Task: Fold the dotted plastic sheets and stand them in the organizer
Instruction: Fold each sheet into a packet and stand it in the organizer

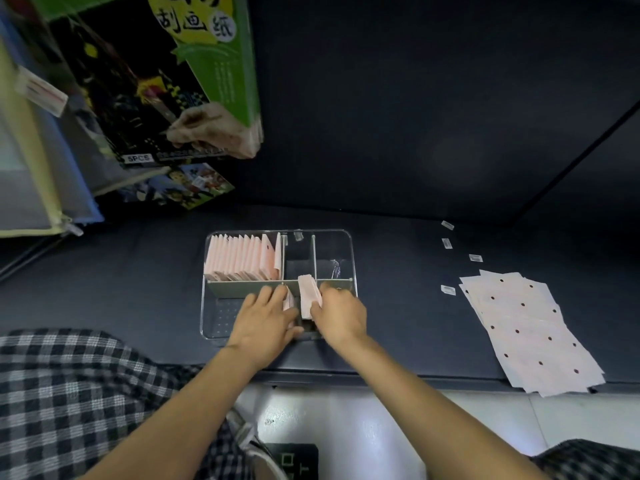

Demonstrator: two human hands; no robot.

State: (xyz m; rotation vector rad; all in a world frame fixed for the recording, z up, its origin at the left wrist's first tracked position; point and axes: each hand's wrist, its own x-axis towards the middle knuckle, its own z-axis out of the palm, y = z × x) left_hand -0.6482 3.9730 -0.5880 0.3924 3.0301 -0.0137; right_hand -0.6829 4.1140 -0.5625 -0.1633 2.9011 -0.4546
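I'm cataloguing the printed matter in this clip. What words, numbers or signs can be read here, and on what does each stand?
"刮画纸": large characters on the green-and-black pack hanging at upper left; the line above is cut off.
"5PCS": white tag at that pack's lower edge.
Fine print on the pack's green panel: too small.
Small white labels on the table: blurred.
Dark sign on the floor: partly hidden, unreadable.
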